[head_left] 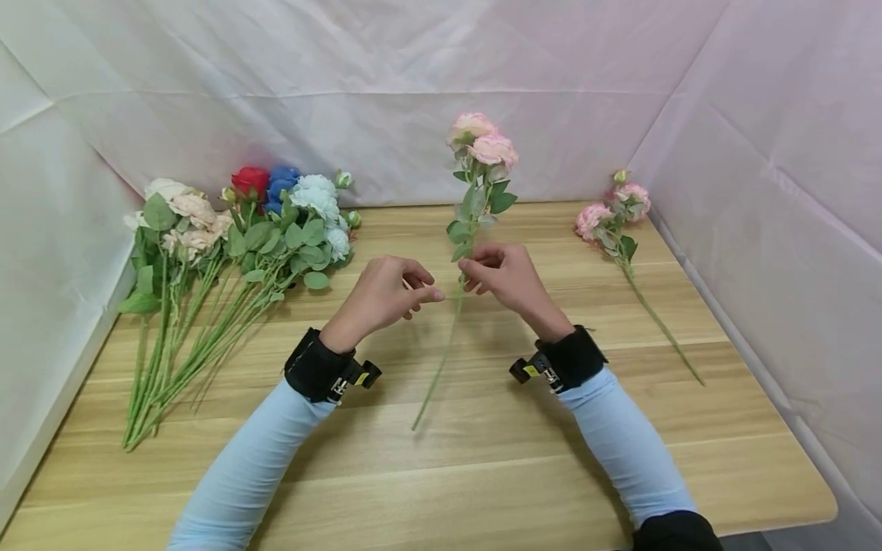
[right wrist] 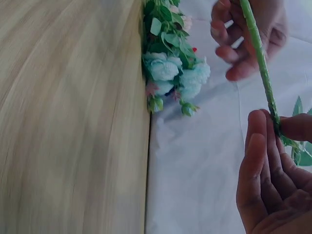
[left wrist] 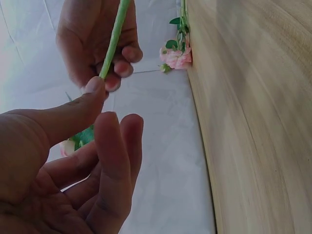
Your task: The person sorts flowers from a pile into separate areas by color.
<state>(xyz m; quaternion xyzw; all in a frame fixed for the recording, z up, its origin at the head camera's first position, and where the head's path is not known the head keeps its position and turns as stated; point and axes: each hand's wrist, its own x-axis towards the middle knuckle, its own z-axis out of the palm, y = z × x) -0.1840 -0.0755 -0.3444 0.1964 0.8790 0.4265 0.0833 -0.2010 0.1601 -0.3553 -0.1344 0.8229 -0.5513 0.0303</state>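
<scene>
No readable writing shows. The right hand [head_left: 506, 277] pinches a pink flower stem [head_left: 460, 260] upright above the wooden table [head_left: 482, 459]; the left hand [head_left: 386, 295], fingers loosely curled, holds nothing. White sheeting [head_left: 413, 92] surrounds the table.

- Pink rose stem [head_left: 460, 252]: artificial, two pale pink blooms on top, green leaves beneath, long thin green stalk.
- Held nearly upright above the counter's middle, blooms toward the far edge, stalk end hanging nearer.
</scene>
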